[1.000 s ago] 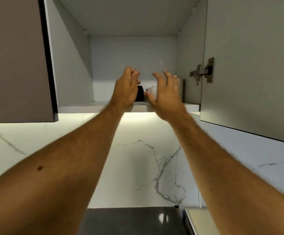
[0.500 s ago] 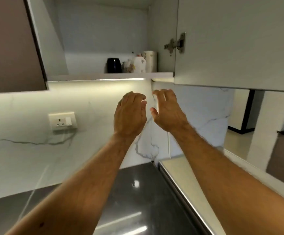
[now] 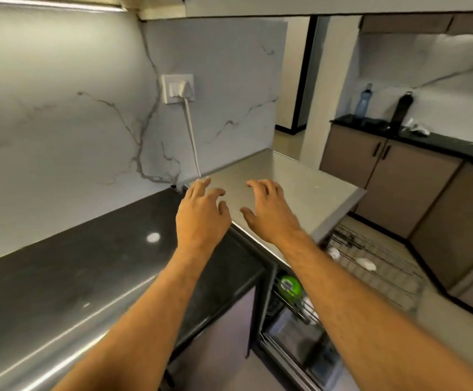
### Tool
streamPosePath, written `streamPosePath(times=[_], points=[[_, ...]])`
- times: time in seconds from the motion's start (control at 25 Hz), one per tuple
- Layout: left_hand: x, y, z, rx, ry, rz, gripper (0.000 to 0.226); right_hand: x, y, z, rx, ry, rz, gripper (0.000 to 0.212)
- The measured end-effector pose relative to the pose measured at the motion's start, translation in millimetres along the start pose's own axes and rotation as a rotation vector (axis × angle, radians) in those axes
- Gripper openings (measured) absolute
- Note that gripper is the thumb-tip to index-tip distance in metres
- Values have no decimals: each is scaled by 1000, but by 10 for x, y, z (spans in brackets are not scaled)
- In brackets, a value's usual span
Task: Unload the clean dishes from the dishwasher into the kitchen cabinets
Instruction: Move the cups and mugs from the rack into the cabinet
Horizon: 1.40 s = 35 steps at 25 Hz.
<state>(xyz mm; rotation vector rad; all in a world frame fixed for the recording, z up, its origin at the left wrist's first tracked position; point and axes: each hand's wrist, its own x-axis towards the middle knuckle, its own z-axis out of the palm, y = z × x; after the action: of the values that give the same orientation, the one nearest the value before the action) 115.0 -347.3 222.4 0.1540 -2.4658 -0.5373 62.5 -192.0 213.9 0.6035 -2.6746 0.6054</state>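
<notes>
Counter [image 3: 60,266] of dark stone runs beside the open dishwasher [image 3: 300,193], whose pulled-out racks [image 3: 384,261] hold a green-lidded item [image 3: 288,285] and white dishes [image 3: 366,263], while left hand [image 3: 201,218] and right hand [image 3: 272,213] hover, fingers loosely spread, holding nothing.

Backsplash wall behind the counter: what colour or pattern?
White marble-look backsplash with dark grey veins, clearest in the head view.

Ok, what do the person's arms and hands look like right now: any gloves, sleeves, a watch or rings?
Both arms are bare as far as the view shows: no sleeves, no gloves. The left hand and right hand show no rings, and neither wrist carries a watch or band. Fine hair shows on both forearms.
</notes>
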Motion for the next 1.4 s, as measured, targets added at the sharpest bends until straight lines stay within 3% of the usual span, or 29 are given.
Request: streamPosePath(times=[0.32, 0.52, 0.88, 1.16, 1.4], points=[[-857, 426, 566, 12, -250, 85, 31, -1015, 1008, -83, 39, -88, 270, 56], [-1367, 924, 885, 1, -352, 113, 31, -1730, 1692, -203, 2, -214, 321, 57], [-1931, 2431, 1614, -107, -519, 93, 35, -2577, 3097, -1027, 93, -225, 472, 52], [-2094, 2915, 2132, -119, -648, 100, 39, -2741, 3817, -1119, 194, -265, 616, 53], [-1593, 3018, 2919, -138, -742, 110, 43, -2494, 4449, -956, 214, -355, 703, 52]])
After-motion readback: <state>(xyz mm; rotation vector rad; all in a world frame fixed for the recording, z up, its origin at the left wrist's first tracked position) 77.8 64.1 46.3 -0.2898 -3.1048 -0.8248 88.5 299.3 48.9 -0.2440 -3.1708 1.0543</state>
